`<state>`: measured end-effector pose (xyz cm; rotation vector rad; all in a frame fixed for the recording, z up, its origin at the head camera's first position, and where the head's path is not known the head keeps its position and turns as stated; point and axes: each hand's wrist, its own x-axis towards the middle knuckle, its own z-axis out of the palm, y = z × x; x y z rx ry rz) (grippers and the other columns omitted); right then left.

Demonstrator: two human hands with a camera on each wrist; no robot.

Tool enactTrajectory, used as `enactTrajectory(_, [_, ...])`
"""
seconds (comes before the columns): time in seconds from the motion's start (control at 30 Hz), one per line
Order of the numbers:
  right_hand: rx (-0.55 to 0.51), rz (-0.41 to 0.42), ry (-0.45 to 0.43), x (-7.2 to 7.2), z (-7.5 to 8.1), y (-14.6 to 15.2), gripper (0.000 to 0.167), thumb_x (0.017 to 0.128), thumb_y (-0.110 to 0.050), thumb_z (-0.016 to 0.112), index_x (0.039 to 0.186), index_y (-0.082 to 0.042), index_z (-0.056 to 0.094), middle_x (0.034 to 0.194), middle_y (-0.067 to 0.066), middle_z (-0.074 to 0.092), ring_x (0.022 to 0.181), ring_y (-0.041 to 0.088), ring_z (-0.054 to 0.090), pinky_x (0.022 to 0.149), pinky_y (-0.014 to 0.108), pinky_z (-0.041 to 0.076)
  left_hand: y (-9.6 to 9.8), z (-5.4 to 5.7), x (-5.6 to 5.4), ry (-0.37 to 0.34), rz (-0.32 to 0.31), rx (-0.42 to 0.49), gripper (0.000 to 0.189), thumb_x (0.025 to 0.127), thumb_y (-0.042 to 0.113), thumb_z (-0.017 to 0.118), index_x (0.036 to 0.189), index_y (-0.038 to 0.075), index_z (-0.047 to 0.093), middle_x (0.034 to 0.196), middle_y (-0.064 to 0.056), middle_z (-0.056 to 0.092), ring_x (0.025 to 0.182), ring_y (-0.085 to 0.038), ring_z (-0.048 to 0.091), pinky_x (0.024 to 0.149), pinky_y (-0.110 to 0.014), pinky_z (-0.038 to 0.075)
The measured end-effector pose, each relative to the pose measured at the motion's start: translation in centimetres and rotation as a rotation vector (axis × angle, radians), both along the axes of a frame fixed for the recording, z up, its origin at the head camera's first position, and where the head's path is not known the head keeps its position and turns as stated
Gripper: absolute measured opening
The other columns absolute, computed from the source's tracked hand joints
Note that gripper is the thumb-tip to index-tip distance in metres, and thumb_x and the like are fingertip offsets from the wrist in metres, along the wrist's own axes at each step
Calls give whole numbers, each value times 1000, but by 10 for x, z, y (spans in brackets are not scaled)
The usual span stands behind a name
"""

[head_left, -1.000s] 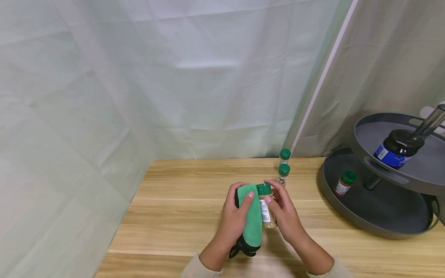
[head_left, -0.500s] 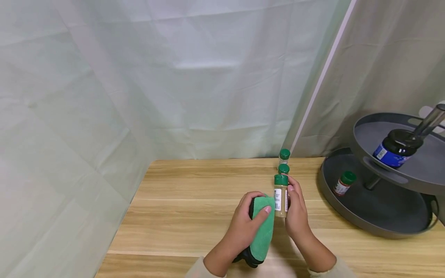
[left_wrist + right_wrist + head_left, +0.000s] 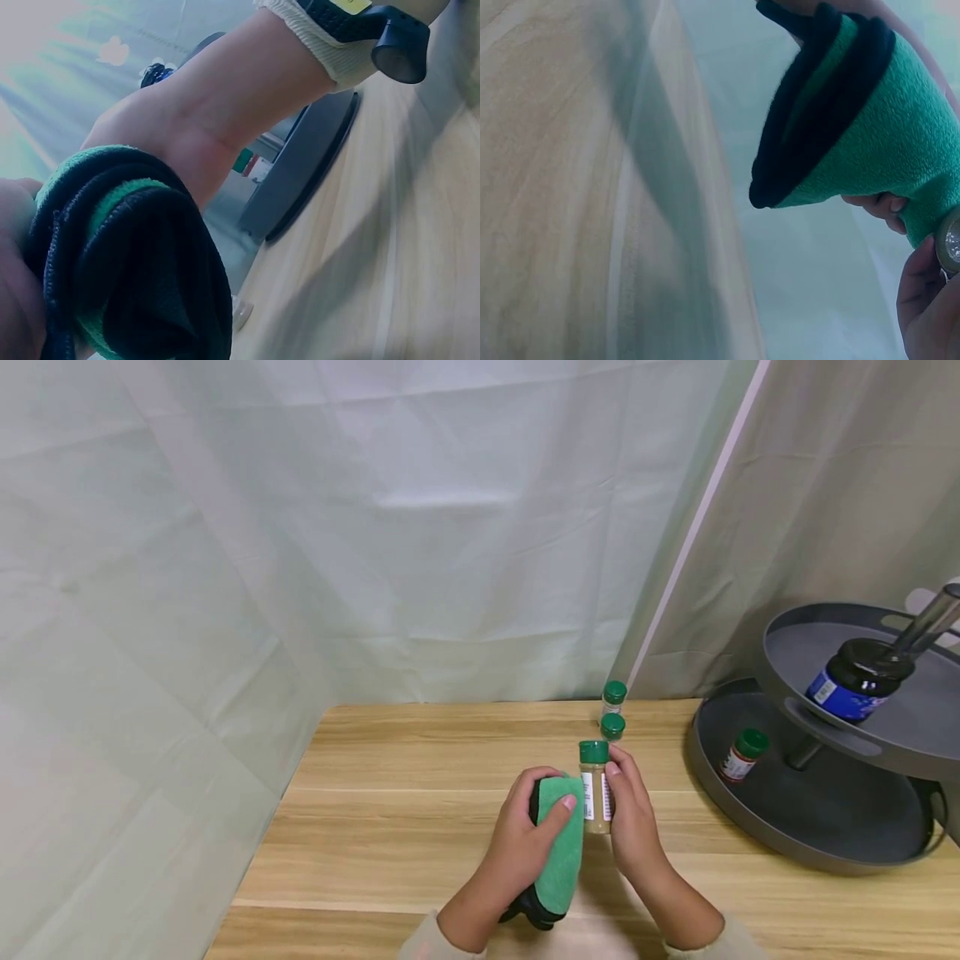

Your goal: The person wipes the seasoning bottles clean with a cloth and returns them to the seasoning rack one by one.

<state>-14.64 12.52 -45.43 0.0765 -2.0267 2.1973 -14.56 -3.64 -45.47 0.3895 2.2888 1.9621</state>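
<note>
A folded green cloth with black edging (image 3: 561,860) is gripped in my left hand (image 3: 519,839), thumb on top. My right hand (image 3: 633,814) holds a green-capped spice bottle (image 3: 597,793) from its right side; the bottle is upright, with tan contents and white labels. In the head view the cloth's upper part meets the bottle's left side. The right wrist view shows the cloth (image 3: 885,127) hanging in folds, with the bottle's round base (image 3: 951,240) between the right fingers and the cloth. Dark folds of the cloth (image 3: 150,262) fill the lower left of the left wrist view.
Two more green-capped spice bottles, a nearer one (image 3: 612,727) and a farther one (image 3: 613,695), stand near the table's back edge. At right, a two-tier grey tray (image 3: 825,852) bears a spice bottle (image 3: 742,756) below and a dark blue-labelled jar (image 3: 858,681) above.
Both hands have shifted to the right with the cloth and the bottle, then slightly back left. The right fingers have moved from the bottle's cap and front to its right side.
</note>
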Motion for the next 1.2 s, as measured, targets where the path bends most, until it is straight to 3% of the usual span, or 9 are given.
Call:
enactTrajectory(0.2, [15, 42, 2, 3, -2, -6, 44, 112, -31, 32, 148, -6, 37, 130, 0, 51, 108, 9, 57, 86, 23, 53, -3, -1, -4, -33, 37, 59, 36, 100, 38, 62, 132, 25, 53, 124, -3, 58, 103, -20, 60, 82, -35, 54])
enactTrajectory(0.43, [38, 88, 0, 3, -6, -9, 37, 109, -23, 44, 145, -13, 43, 117, 7, 53, 96, 14, 61, 78, 30, 57, -9, 2, -9, -74, 76, 106, 39, 100, 38, 62, 133, 19, 53, 121, -9, 60, 98, -20, 62, 81, -36, 54])
enactTrajectory(0.63, [80, 129, 40, 3, -8, -9, 40, 107, -18, 48, 146, -14, 43, 120, 7, 53, 100, 13, 61, 82, 27, 56, -12, 6, -10, -95, 85, 122, 39, 101, 38, 62, 134, 21, 52, 124, -8, 60, 100, -20, 61, 83, -36, 53])
enactTrajectory(0.93, [46, 2, 50, 0, -8, -8, 38, 109, -17, 45, 146, -10, 41, 126, 0, 54, 100, 10, 57, 78, 23, 53, -9, 7, -4, -88, -7, 77, 37, 100, 38, 62, 134, 26, 52, 122, -8, 59, 98, -20, 62, 79, -35, 55])
enactTrajectory(1.2, [-4, -90, 18, -3, -3, 0, 35, 110, -23, 43, 140, -7, 43, 106, 3, 52, 88, 13, 52, 73, 21, 49, -4, 2, -1, -11, -85, -51, 37, 99, 43, 62, 133, 29, 53, 126, 2, 57, 105, -17, 59, 83, -32, 53])
